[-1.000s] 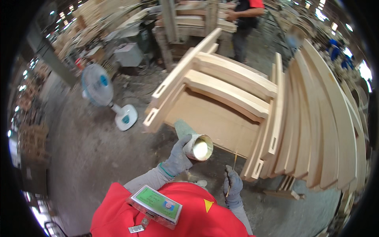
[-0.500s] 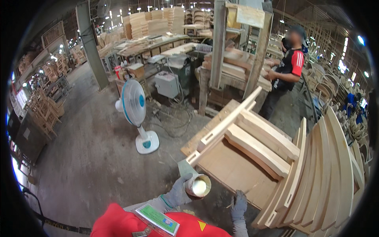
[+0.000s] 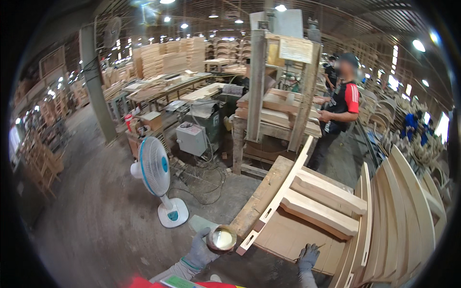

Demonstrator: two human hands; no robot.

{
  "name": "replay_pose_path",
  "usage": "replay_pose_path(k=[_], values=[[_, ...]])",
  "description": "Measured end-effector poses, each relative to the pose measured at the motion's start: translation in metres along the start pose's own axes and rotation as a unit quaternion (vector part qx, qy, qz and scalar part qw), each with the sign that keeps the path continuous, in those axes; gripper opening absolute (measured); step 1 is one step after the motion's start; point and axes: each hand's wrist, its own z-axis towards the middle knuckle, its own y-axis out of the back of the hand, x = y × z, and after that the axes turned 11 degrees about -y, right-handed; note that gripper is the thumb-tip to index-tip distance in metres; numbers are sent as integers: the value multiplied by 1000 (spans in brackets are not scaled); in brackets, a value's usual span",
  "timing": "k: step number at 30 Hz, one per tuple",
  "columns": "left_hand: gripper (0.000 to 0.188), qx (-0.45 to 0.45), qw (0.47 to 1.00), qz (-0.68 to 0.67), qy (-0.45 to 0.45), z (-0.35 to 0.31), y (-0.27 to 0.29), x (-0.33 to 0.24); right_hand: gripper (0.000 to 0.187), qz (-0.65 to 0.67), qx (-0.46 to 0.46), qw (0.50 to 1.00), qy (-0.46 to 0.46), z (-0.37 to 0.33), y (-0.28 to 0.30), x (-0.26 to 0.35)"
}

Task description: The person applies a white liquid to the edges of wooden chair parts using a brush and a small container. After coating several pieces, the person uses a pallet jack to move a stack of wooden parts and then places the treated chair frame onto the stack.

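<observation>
My left hand [image 3: 198,250], in a grey glove, is closed around a round cup [image 3: 213,237] of creamy, pale liquid, beside the near corner of a workbench. My right hand [image 3: 308,259], gloved too, is over the brown board [image 3: 283,235] on the bench top. A thin stick [image 3: 321,246] pokes out past its fingers, which look partly bent; the grip itself is not clear. Just beyond lie shaped wooden rails [image 3: 319,211], between a long slotted wooden bar [image 3: 273,204] on the left and more slotted bars [image 3: 363,225] on the right.
Curved wooden parts [image 3: 401,211] stand in a row at the right. A white and blue fan [image 3: 156,168] stands on the floor at left. Beyond the bench are a timber-framed machine [image 3: 259,91], a grey electrical box [image 3: 191,139] and a person in a black and red shirt [image 3: 343,103].
The view has tilted up, showing more ceiling. My left hand with the cup stays near the bench corner. My right hand has moved farther in over the board.
</observation>
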Motion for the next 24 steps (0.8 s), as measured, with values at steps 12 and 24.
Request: replay_pose_path(k=[12, 24], values=[[41, -55, 974, 37, -216, -76, 18, 40, 34, 90, 57, 983, 152, 19, 27, -25], [40, -54, 966, 98, -235, -102, -2, 114, 24, 436, 16, 884, 168, -2, 155, 19]])
